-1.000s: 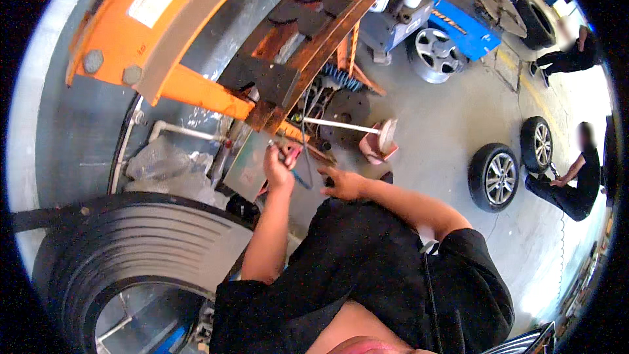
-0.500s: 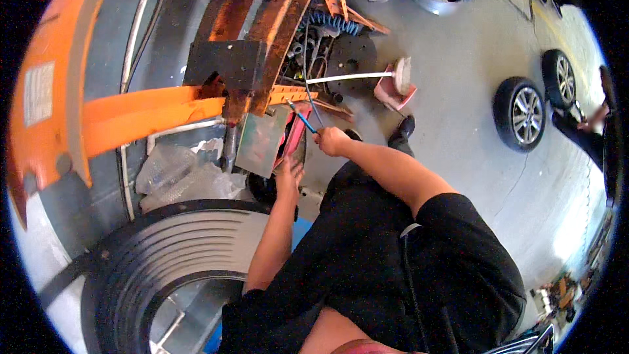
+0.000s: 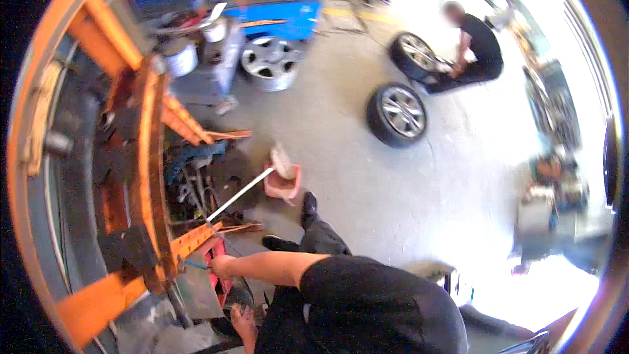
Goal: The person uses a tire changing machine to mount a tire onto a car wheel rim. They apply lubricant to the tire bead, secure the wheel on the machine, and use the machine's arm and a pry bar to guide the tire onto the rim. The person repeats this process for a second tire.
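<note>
My right hand (image 3: 221, 267) is closed around a slim blue rod-shaped tool (image 3: 195, 264), whose exact kind is too blurred to tell. It is beside a red open box (image 3: 213, 248) with a greyish panel (image 3: 198, 288), below the orange press frame. Lower down, my left hand (image 3: 243, 322) has its fingers apart near the box's lower end, beside a dark rounded object (image 3: 239, 295). Nothing shows in its grasp; whether it touches the box I cannot tell.
An orange perforated beam (image 3: 193, 241) crosses close to my right hand. A white-handled broom (image 3: 239, 195) leans from a pink dustpan (image 3: 283, 183). Two wheels with tyres (image 3: 398, 115) lie on the floor, near a crouching person (image 3: 481, 46). A bare alloy rim (image 3: 270, 62) lies farther back.
My view has swung to the right, bringing the crouching person and more floor into sight. My right hand still grips the blue tool at the red box; my left hand remains near the box's lower end.
</note>
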Tool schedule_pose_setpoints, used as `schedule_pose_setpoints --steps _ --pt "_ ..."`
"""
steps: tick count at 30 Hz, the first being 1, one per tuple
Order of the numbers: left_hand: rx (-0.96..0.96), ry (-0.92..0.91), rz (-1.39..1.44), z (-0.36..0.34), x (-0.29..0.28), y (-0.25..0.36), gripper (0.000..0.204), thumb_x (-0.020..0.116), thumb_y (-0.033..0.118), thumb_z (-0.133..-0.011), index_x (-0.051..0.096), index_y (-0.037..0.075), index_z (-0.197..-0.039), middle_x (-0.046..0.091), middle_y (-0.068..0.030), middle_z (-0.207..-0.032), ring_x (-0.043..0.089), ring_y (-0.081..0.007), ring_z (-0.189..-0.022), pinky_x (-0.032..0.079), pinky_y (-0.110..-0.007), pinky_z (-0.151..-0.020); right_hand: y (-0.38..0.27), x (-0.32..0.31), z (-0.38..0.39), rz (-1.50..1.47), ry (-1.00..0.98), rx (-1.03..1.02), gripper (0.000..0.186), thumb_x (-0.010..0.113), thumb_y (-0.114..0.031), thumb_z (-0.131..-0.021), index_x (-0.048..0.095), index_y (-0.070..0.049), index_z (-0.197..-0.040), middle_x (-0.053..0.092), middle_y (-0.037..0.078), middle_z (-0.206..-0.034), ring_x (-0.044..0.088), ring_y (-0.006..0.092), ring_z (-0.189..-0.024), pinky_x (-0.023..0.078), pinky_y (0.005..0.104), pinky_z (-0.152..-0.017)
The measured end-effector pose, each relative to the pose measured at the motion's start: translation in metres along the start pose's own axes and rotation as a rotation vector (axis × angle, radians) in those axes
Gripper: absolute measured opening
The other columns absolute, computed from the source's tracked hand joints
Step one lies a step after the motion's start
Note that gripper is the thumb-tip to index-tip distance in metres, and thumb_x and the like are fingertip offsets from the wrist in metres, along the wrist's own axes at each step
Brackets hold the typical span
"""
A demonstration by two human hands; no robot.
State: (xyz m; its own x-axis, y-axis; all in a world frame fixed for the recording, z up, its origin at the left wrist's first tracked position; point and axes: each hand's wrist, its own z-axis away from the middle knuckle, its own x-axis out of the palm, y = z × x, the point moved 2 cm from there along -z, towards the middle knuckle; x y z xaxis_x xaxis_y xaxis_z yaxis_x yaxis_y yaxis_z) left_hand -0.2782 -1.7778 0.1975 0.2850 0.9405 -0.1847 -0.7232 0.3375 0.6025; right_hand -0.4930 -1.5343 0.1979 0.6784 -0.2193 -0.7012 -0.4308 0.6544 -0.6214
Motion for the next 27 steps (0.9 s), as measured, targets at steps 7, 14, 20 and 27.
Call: schedule_pose_setpoints --steps 7,14,20,27 --pt "0.051 -0.037 0.307 -0.035 0.049 0.113 0.057 0.049 0.038 -0.111 0.043 0.003 -0.156 0.051 -0.0150 -0.153 0.057 -0.0340 -0.132 0.046 -0.047 -0.110 0.036 -0.041 0.030 -0.127 0.108 0.285 0.021 0.070 -0.021 -0.091 0.080 -0.008 -0.104 0.078 0.016 -0.107 0.077 0.0323 -0.103 0.062 0.0473 -0.088" --pt "0.199 -0.074 0.004 -0.044 0.048 0.148 0.059 0.058 0.042 -0.106 0.047 0.006 -0.151 0.055 -0.0134 -0.146 0.063 -0.0357 -0.123 0.049 -0.048 -0.104 0.042 -0.020 0.015 -0.089 0.137 0.209 0.021 0.074 -0.016 -0.082 0.082 -0.008 -0.100 0.079 0.016 -0.097 0.077 0.0332 -0.095 0.061 0.0502 -0.082" --pt "1.043 -0.166 -1.033 -0.104 0.033 0.126 0.039 0.079 0.039 -0.094 0.075 0.011 -0.120 0.070 -0.0176 -0.120 0.072 -0.0363 -0.098 0.057 -0.050 -0.081 0.060 -0.034 -0.018 -0.250 0.333 0.232 0.027 0.069 -0.028 -0.099 0.079 -0.004 -0.095 0.078 0.017 -0.093 0.076 0.0365 -0.093 0.059 0.0519 -0.077" --pt "0.403 -0.158 -0.730 -0.099 0.063 0.119 0.041 0.078 0.045 -0.094 0.077 0.011 -0.115 0.071 -0.0167 -0.111 0.072 -0.0360 -0.094 0.057 -0.050 -0.080 0.053 -0.043 -0.046 -0.824 0.597 0.319 0.035 0.070 -0.030 -0.096 0.072 -0.004 -0.119 0.076 0.022 -0.113 0.072 0.0392 -0.108 0.057 0.0500 -0.090"
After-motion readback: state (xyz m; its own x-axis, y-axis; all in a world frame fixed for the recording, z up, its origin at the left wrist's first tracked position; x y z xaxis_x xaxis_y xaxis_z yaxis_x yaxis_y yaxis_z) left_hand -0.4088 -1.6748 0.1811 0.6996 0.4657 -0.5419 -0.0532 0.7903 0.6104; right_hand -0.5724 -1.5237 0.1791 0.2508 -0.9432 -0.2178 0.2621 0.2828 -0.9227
